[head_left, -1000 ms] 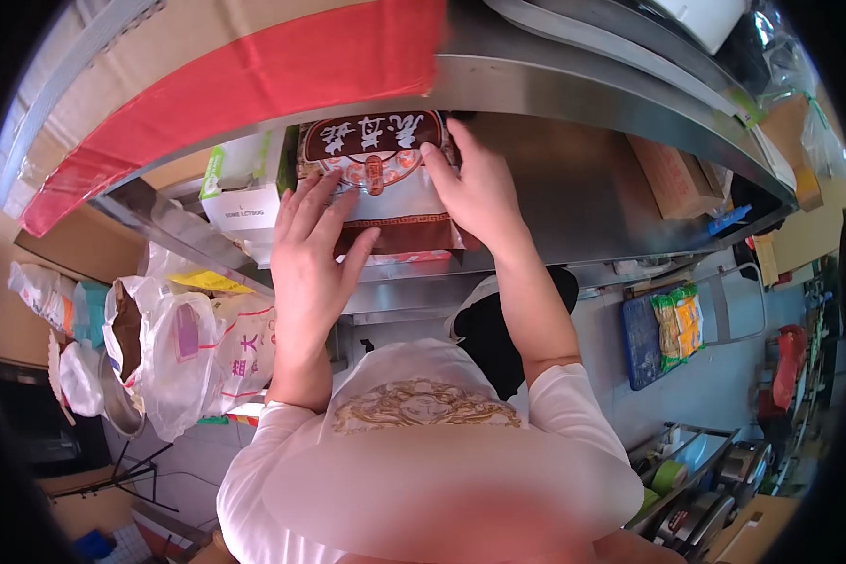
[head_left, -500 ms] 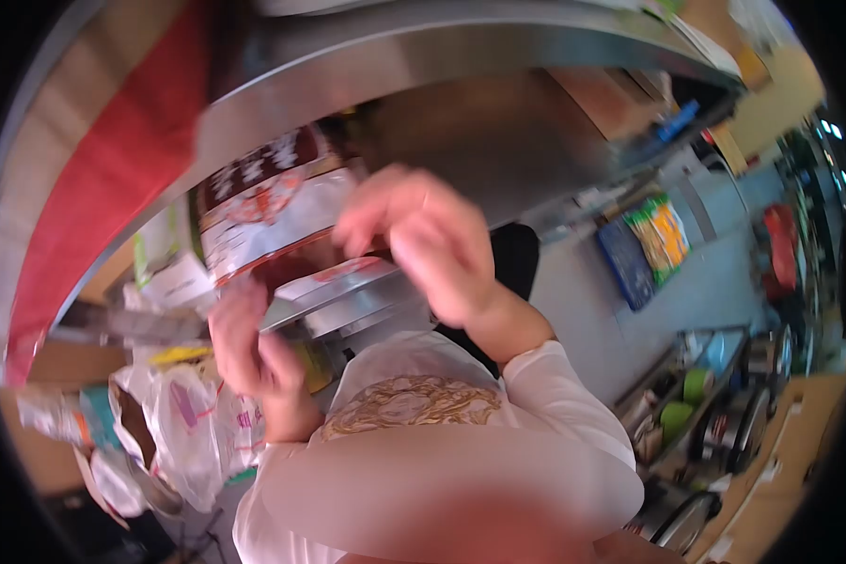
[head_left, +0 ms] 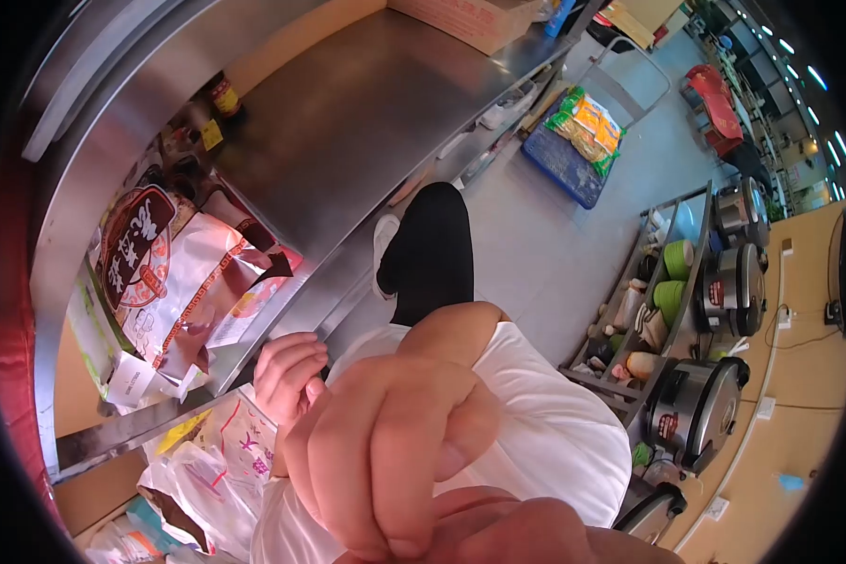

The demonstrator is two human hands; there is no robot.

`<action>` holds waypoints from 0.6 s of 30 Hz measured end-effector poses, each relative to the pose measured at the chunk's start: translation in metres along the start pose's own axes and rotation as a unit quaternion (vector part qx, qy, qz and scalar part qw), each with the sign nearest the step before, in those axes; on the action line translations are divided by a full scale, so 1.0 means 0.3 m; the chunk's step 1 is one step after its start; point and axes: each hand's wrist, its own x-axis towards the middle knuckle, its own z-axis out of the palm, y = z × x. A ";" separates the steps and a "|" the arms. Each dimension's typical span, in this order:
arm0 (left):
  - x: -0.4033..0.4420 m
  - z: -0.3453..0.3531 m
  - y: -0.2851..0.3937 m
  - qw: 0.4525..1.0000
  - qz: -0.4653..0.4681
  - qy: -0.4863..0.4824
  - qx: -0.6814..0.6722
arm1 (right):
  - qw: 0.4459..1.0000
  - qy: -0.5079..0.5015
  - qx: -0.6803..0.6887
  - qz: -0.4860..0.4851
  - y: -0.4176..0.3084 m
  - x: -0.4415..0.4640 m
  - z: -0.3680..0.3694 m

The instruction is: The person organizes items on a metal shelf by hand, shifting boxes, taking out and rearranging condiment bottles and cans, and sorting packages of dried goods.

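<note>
My right hand [head_left: 385,451] is large and close to the camera, raised in front of the chest, its fingers curled; what it holds, if anything, is hidden. Behind it, by the shelf's front edge, my left hand [head_left: 291,374] has its fingers bent and is partly covered by the right. Neither hand touches the printed food package [head_left: 183,273], which lies at the left end of the steel shelf [head_left: 338,113]. A green and white box [head_left: 127,376] stands beside the package.
Plastic bags [head_left: 207,479] hang below the shelf at the left. A blue cart [head_left: 559,169] carries yellow-green packs [head_left: 587,127]. Cookers [head_left: 728,291] and a rack [head_left: 663,282] stand at the right. A carton [head_left: 470,21] sits at the shelf's far end.
Both hands have left the package and drawn back toward the body, the right one rising close to the camera. The view has turned rightward, showing more of the floor and cookers.
</note>
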 end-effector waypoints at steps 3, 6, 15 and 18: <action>0.002 0.011 0.003 0.999 -0.003 -0.022 -0.028 | 1.000 0.020 -0.001 -0.008 -0.017 -0.004 0.016; -0.026 0.063 -0.013 0.999 0.013 0.004 -0.053 | 0.997 0.068 -0.003 -0.031 -0.054 0.015 0.064; -0.034 0.191 0.053 0.992 -0.030 -0.020 -0.122 | 0.997 0.052 -0.058 0.019 -0.123 -0.095 0.103; -0.031 0.234 0.057 0.991 -0.020 -0.041 -0.126 | 0.991 0.073 -0.093 0.057 -0.154 -0.145 0.103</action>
